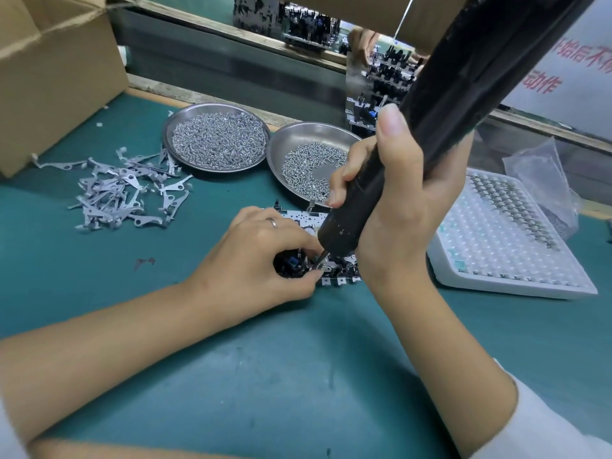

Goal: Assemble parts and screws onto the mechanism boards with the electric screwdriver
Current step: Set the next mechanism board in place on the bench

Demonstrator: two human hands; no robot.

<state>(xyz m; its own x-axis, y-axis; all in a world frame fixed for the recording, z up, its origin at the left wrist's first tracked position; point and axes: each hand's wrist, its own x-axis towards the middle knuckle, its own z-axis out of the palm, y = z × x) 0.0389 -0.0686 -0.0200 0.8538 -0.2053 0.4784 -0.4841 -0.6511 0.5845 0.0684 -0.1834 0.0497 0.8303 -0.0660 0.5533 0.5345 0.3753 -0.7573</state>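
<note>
Centre frame: right hand [394, 207] grips screwdriver [440, 114], tip on board [334, 276]; left hand [261, 256] pinches board's black part [291, 263].

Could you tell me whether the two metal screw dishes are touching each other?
Touching: in the head view the left dish's rim meets the right dish's rim with no green mat visible between them.

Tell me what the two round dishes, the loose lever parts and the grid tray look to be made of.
Round dishes: likely polished stainless steel, going by the mirror-like rims. Loose lever parts: apparently stamped sheet metal, thin, flat, matte grey; some carry small white tips, perhaps plastic. Grid tray: probably thin moulded plastic, translucent white with glossy cells.
</note>
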